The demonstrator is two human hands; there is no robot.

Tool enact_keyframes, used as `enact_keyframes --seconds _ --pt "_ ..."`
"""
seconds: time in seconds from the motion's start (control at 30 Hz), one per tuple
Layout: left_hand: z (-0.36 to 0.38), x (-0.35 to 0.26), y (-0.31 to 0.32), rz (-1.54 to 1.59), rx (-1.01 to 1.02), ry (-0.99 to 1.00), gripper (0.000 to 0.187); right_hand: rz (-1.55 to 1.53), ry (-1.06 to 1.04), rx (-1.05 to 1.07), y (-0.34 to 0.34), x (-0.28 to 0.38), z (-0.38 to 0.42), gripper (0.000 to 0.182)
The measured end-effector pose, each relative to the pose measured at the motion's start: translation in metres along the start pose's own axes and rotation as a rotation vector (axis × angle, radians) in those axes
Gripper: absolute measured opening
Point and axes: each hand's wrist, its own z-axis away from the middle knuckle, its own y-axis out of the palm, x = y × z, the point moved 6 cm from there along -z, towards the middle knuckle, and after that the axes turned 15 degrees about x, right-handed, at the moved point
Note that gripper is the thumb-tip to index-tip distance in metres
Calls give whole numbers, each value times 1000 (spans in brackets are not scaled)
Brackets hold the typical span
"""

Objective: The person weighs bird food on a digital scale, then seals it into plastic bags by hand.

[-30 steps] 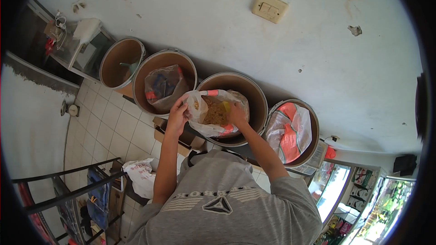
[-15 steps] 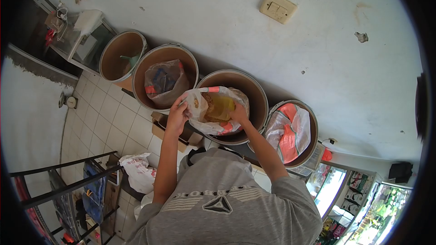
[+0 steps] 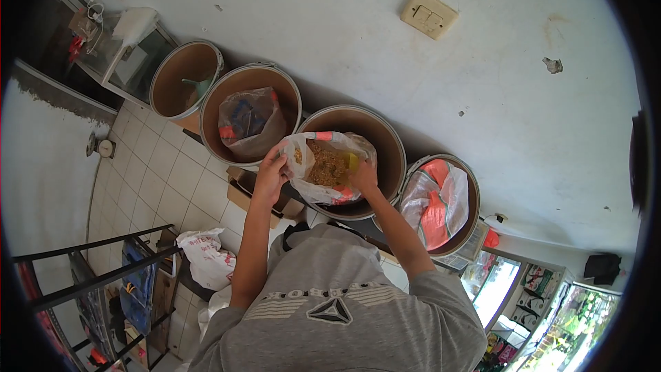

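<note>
A whitish plastic sack (image 3: 301, 178) with orange-pink patches stands open-mouthed inside a brown drum (image 3: 387, 143). Golden-brown grain-like material (image 3: 326, 167) fills the part of it that I can see. My left hand (image 3: 271, 176) is closed on the sack's left rim, fingers over the edge. Inside the sack's right side, my right hand (image 3: 365, 178) grips a yellow scoop (image 3: 352, 160). Only a narrow part of the scoop shows; the hand and sack hide the rest.
Left of this drum stand a drum with a clear bag (image 3: 255, 120) and a smaller drum holding a green scoop (image 3: 200, 87). A drum with an orange-and-white sack (image 3: 441, 200) is at right. A cardboard box (image 3: 251, 200) and black rack (image 3: 103, 282) stand nearer me.
The yellow scoop, which lay broad across the sack's middle, has turned and shifted right, exposing more grain. My right hand has turned with it; my left hand keeps its hold on the rim.
</note>
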Motion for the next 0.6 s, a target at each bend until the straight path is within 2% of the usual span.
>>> enact_keyframes --seconds 0.1,0.33,0.43,0.53,0.6 --pt "1 1 0 4 -9 -1 32 -42 104 100 12 -5 -7 59" --pt "3 2 5 7 -1 -9 32 -103 85 79 19 -15 -21 51" --pt "4 2 6 8 -11 -8 32 -203 77 163 29 -21 -25 48" --pt "4 3 4 11 -14 -8 32 -290 58 67 41 -32 -31 48" --pt "6 5 4 13 -13 -10 32 -308 -31 -5 40 -32 -32 47"
